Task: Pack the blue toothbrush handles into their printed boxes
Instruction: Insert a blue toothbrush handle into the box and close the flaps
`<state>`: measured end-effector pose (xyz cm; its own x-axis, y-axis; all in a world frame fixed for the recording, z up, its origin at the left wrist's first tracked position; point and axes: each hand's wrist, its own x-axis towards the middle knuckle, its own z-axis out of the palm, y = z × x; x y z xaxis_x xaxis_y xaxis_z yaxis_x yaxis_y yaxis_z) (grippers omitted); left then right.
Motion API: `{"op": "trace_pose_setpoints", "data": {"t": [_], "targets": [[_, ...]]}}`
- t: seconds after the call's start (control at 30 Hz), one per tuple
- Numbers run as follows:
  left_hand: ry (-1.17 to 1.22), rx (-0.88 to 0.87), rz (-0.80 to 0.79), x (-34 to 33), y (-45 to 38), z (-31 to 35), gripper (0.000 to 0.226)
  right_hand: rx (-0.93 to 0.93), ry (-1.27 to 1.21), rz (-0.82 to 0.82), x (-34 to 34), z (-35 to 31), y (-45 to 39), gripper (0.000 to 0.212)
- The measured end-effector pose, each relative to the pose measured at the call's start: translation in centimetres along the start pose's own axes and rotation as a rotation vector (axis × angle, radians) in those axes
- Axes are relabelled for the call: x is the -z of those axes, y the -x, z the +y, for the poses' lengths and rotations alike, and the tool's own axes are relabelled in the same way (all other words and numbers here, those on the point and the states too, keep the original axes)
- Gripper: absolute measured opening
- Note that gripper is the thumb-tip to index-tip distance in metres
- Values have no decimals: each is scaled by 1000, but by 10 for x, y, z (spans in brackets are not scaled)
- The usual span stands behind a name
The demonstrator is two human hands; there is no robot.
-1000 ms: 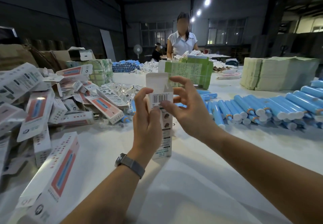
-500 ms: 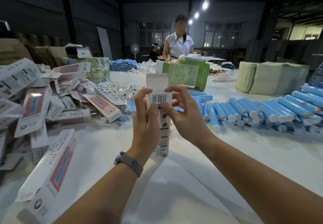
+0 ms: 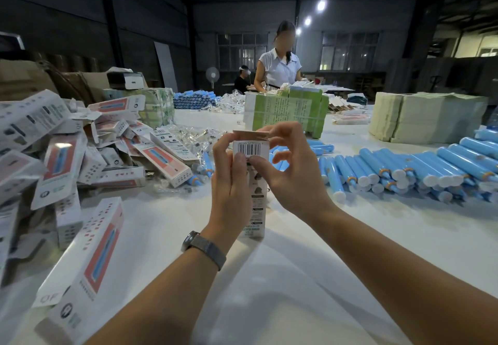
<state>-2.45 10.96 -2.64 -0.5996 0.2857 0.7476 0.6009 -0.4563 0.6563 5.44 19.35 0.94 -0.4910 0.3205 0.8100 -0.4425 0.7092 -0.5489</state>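
A white printed box (image 3: 256, 204) stands upright on the white table, its barcode panel facing me. My left hand (image 3: 230, 180) grips the box's upper part, thumb on the barcode. My right hand (image 3: 292, 172) pinches the top flap, which is folded down over the opening. Whether a handle is inside is hidden. Many blue toothbrush handles (image 3: 404, 169) with white caps lie in rows to the right. A heap of printed boxes (image 3: 89, 161) lies to the left.
A long printed box (image 3: 89, 258) lies near my left forearm. Green and pale paper stacks (image 3: 285, 113) (image 3: 425, 118) stand behind. A person in a white shirt (image 3: 279, 67) works at the table's far side. Plastic bags (image 3: 194, 137) lie beyond the heap.
The box's top flap, upright a second ago, is now bent down over the opening. My right hand's fingers have closed in on it; the left hand keeps its hold.
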Motion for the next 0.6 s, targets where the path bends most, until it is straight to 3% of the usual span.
{"op": "trace_pose_setpoints", "data": {"t": [0.1, 0.23, 0.6], "targets": [[1, -21, 11, -1, 2, 0, 32, 18, -7, -19, 2, -2, -2, 55], [17, -24, 17, -2, 2, 1, 34, 61, 30, -31, 2, 2, -1, 32], [44, -3, 21, 1, 0, 3, 40, 19, -22, -48, 4, 0, -2, 24]]}}
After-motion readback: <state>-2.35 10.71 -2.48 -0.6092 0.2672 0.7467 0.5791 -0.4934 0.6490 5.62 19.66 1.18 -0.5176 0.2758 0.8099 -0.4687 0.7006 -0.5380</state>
